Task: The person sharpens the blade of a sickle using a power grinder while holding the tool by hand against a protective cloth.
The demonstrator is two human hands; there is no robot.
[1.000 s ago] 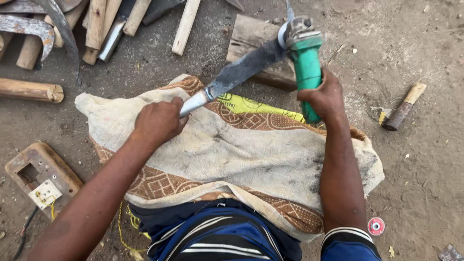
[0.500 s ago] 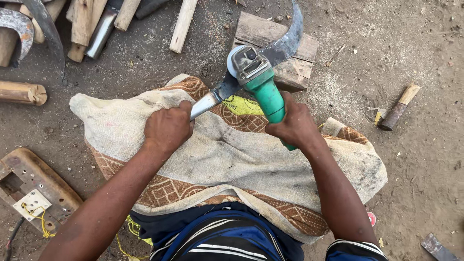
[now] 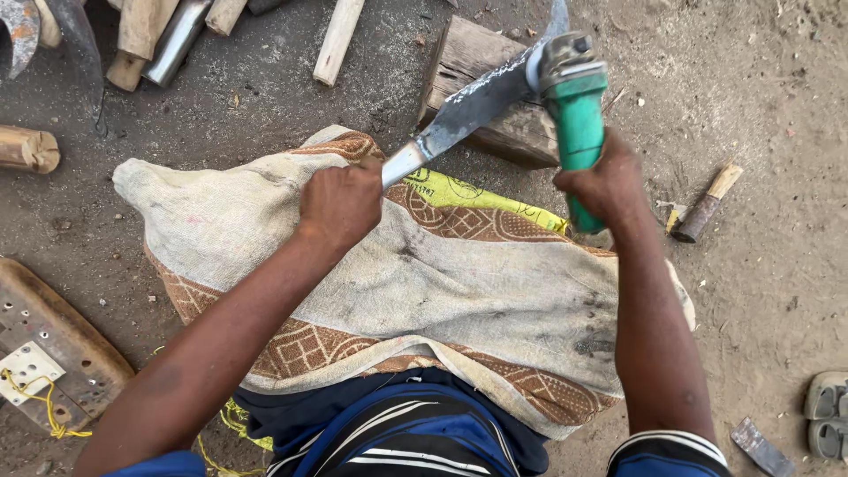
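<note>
The left hand (image 3: 340,205) grips a curved blade (image 3: 468,110) by its tang over a wooden block (image 3: 495,97). The right hand (image 3: 605,185) holds a green grinder (image 3: 576,106) against the blade, above a sack (image 3: 424,291) on the lap.

Bare dirt ground (image 3: 760,79) with scattered workshop pieces

Wooden block (image 3: 477,66), wooden handles (image 3: 340,40) at the far edge; short chisel (image 3: 707,205) right.

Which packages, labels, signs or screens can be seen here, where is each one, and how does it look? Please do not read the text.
Woven sack: spread over the person's lap, beige with brown patterned bands, stained.
Yellow printed strip: on the sack, between the left hand and the right hand, long and narrow, with small dark print.
White plate: on the wooden board at the lower left, squarish, with holes.
No signs or screens.
</note>
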